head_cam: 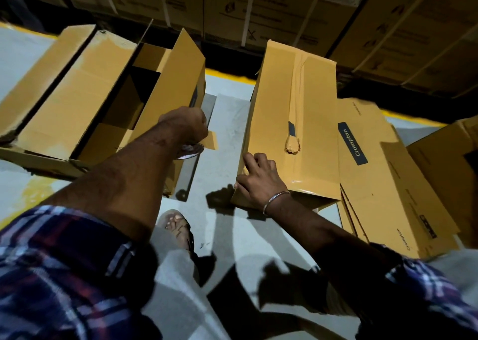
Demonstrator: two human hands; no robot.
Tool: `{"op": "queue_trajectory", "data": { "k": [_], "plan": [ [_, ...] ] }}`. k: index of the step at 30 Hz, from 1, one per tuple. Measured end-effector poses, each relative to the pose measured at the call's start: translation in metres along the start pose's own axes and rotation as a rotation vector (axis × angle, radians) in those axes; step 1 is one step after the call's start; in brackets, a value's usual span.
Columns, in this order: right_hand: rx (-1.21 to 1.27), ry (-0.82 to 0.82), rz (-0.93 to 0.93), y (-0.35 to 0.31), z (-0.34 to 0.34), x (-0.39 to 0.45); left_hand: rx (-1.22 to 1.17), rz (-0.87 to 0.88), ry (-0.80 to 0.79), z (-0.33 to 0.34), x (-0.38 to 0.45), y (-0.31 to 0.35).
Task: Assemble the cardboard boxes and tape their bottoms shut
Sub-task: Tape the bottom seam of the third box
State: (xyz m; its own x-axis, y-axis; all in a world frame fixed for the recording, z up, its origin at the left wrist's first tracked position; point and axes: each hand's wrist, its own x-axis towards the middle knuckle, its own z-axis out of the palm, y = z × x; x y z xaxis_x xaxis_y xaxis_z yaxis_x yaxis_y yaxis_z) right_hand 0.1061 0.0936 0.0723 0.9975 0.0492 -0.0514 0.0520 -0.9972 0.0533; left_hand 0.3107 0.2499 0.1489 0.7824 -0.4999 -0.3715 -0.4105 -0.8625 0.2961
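Note:
A tall cardboard box stands right of centre, bottom up, with brown tape along its seam and a crumpled wad of tape stuck near its near end. My right hand rests on the box's near left corner, fingers curled over the edge. My left hand grips a roll of brown tape; a short strip of tape sticks out to its right. An open box lies at the left with its flaps spread.
Flattened cartons printed "Crompton" lie at the right on the grey floor. A wall of stacked strapped cartons runs along the back. My sandalled foot stands between the boxes. A yellow floor line runs behind.

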Motion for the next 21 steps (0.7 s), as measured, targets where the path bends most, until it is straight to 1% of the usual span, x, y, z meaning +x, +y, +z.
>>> {"op": "queue_trajectory", "data": {
  "k": [3, 6, 7, 9, 11, 12, 14, 16, 21],
  "plan": [
    [0.026, -0.054, -0.031, 0.002, -0.004, -0.007, -0.004, 0.002, -0.005, -0.001, 0.0, -0.001],
    [0.159, -0.087, -0.11, 0.016, -0.015, -0.015, -0.004, 0.003, 0.005, -0.002, 0.0, -0.001],
    [0.205, -0.076, -0.139, 0.022, -0.018, -0.017, -0.004, 0.001, 0.005, -0.003, 0.0, -0.002],
    [0.27, 0.014, -0.172, 0.033, -0.022, -0.019, -0.006, 0.001, 0.0, -0.002, 0.001, -0.001],
    [0.387, 0.105, -0.104, 0.037, -0.027, -0.015, -0.006, 0.001, -0.001, -0.002, 0.001, 0.001],
    [0.461, 0.104, -0.027, 0.037, -0.03, -0.012, -0.005, 0.003, -0.003, -0.001, 0.001, 0.001],
    [0.579, 0.009, 0.137, 0.034, -0.033, -0.002, 0.0, 0.012, -0.007, -0.001, 0.001, 0.003],
    [0.57, -0.069, 0.197, 0.032, -0.029, 0.007, 0.012, 0.019, -0.015, -0.001, 0.0, 0.005],
    [0.378, -0.15, 0.138, 0.029, -0.021, 0.019, 0.021, 0.019, -0.014, -0.001, 0.001, 0.004]
  ]
}}
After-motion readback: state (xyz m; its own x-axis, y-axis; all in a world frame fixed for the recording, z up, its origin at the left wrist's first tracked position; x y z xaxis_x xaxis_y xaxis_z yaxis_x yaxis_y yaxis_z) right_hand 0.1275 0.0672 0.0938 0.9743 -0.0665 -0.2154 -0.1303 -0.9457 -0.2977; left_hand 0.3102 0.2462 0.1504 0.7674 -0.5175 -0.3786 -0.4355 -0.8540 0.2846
